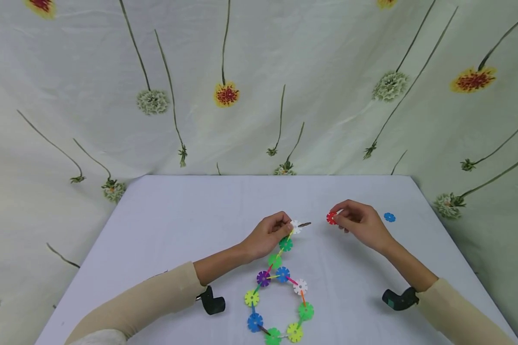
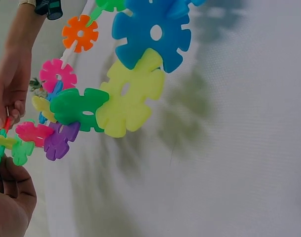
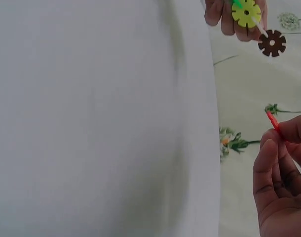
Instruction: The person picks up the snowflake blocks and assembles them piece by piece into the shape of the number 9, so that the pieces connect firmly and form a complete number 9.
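Note:
My left hand [image 1: 265, 235] pinches a chain of notched flower-shaped plastic discs near its upper end, beside a white disc [image 1: 295, 226]. A brown disc [image 3: 272, 43] sticks out at the tip of the chain. Below the hand, linked discs in green, purple [image 1: 263, 278], blue and yellow form a closed loop. To the right, my right hand [image 1: 362, 224] holds a loose red disc [image 1: 331, 218] between thumb and fingers, apart from the chain in the head view. In the left wrist view, a large yellow disc [image 2: 131, 94] and a blue disc [image 2: 153, 32] hang close to the camera.
A single blue disc [image 1: 389, 217] lies on the white-covered table [image 1: 190, 206], beyond my right hand. Behind the table's far edge hangs a flower-printed cloth [image 1: 259, 124]. Each forearm wears a black wrist camera, the left one [image 1: 213, 302] close beside the loop.

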The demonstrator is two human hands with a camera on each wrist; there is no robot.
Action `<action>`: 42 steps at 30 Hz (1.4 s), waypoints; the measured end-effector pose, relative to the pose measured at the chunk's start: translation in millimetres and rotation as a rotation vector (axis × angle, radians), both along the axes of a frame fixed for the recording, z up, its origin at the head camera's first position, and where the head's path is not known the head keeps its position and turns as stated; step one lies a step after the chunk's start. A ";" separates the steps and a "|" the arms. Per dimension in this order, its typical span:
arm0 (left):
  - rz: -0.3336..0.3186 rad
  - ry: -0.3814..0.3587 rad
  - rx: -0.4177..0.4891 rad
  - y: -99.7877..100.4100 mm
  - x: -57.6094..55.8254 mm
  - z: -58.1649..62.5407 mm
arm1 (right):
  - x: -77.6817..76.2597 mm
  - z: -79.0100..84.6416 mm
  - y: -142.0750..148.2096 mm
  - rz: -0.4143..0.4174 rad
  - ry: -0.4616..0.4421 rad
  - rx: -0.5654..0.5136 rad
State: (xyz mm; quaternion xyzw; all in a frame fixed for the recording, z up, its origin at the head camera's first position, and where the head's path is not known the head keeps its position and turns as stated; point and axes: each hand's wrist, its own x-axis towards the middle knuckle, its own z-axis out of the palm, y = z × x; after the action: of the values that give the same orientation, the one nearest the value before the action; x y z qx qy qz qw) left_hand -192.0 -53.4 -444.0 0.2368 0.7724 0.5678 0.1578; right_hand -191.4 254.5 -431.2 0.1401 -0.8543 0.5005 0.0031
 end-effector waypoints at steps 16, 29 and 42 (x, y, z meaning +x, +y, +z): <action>0.002 -0.004 -0.016 -0.3 2.0 2.7 | 8.1 7.0 -35.4 0.171 -0.022 -0.092; 0.021 0.020 0.014 2.4 2.5 0.3 | 7.8 7.8 -42.7 0.177 0.038 -0.088; -0.017 0.018 0.001 5.3 -0.7 0.7 | 11.1 6.8 -38.2 0.197 0.004 -0.111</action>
State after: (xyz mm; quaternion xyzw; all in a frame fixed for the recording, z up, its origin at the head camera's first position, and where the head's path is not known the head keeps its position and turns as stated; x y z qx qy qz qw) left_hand -192.7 -48.1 -443.3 0.2485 0.7716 0.5646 0.1553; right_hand -180.4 216.4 -424.3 0.2240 -0.8075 0.5445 -0.0366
